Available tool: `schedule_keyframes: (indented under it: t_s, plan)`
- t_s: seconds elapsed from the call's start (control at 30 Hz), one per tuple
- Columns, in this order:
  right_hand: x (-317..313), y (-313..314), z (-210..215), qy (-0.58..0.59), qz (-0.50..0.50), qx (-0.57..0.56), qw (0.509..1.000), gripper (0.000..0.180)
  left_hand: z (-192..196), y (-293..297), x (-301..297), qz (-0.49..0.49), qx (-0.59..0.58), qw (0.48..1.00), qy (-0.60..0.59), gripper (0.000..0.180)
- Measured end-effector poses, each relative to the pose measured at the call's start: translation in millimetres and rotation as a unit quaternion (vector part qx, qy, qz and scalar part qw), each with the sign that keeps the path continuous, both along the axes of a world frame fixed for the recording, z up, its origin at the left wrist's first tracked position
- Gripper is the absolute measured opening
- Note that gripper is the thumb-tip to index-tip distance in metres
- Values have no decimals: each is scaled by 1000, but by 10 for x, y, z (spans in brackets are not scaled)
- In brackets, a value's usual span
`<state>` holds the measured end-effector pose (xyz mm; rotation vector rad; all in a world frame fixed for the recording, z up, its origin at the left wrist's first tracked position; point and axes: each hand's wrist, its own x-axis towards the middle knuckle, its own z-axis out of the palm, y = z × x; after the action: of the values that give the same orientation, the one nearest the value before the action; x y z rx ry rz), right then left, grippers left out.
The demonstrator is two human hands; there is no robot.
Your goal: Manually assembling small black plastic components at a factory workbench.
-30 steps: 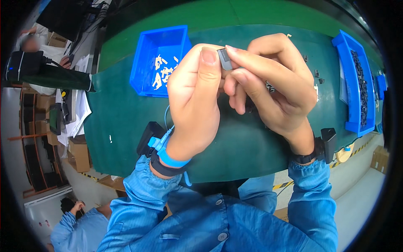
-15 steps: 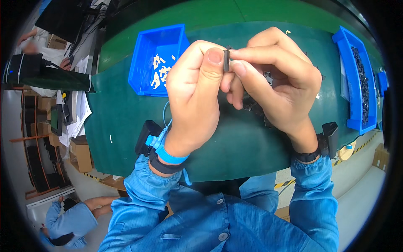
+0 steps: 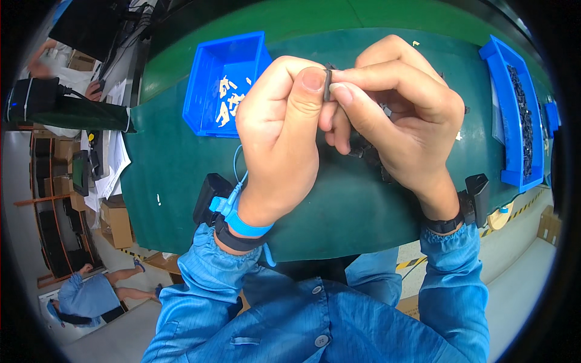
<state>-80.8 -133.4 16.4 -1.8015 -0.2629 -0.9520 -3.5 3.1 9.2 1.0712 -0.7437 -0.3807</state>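
A small, narrow black part (image 3: 327,86) is held upright between my two hands above the green mat. My left hand (image 3: 281,130) pinches it from the left with the thumb along its side. From the right, the thumb and forefinger of my right hand (image 3: 405,115) close on the same part. The other fingers of my right hand curl underneath. Behind and below that hand, several black pieces (image 3: 369,154) lie on the mat, mostly covered. A blue wrist strap with a cord (image 3: 249,228) circles my left wrist.
Left of my hands stands a blue bin (image 3: 203,78) with small cream-coloured pieces (image 3: 229,106). A long blue bin (image 3: 513,175) full of black parts is at the right. The green mat (image 3: 181,181) covers the table. Papers (image 3: 119,160) lie at its left edge; other people are at the left.
The black part has turned slightly and shows a thinner side. My hands keep their grip, with the left shifted a little. A person at the lower left has moved.
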Motion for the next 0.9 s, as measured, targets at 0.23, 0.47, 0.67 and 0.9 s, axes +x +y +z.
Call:
schedule_keyframes:
  t_s: [0.23,0.47,0.67,0.9]
  plan:
    - [0,-8,-1,-14,-10,-18,1000,14,9,-2,-15,-5,-1,1000,12,29]
    - [-25,-16,19,-3,-12,-19,1000,16,20,9,-4,3,31,999,-44,33]
    - [-21,-19,7,-6,-10,-22,1000,17,10,15,8,1,30,999,-43,34]
    - [-18,2,-5,-12,-1,4,1000,17,14,-2,-22,12,6,1000,-14,29]
